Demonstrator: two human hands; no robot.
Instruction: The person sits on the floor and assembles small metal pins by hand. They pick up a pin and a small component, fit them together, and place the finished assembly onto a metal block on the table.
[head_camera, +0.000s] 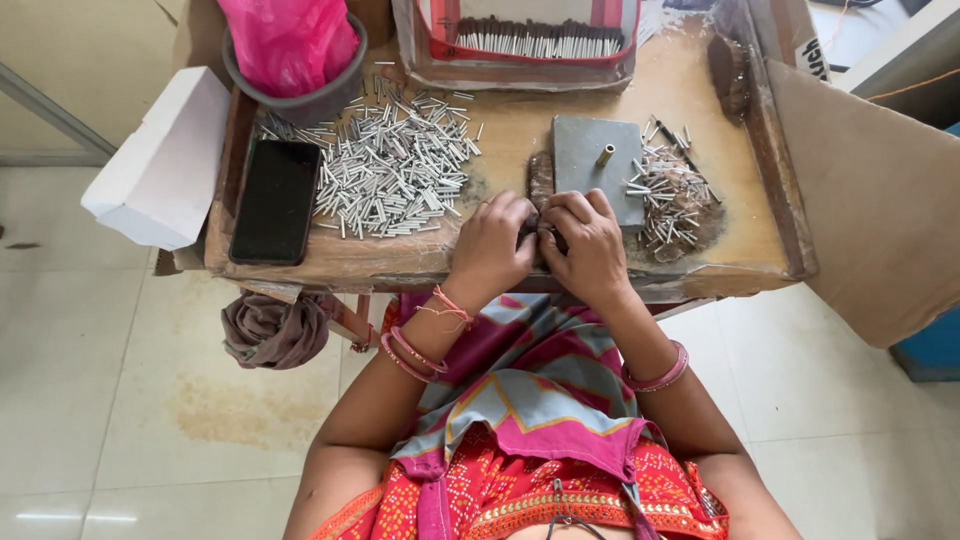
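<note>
Now both hands are pressed together at the near edge of the counter (500, 262). The left hand (492, 243) and the right hand (588, 243) have their fingers curled around something small and dark, mostly hidden. A grey metal plate (583, 160) lies just behind them, a heap of small silver tubes (395, 170) further left beside a black phone (275, 200).

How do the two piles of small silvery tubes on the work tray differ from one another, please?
The left pile is much larger and spreads widely over bare wood; the right pile is small and compact. The left pile lies clean beside a black phone; the right pile sits on dark powder next to the grey slab. The right hand is nearer the right pile, the left hand nearer the left. Both hold similar short tubes.
</note>
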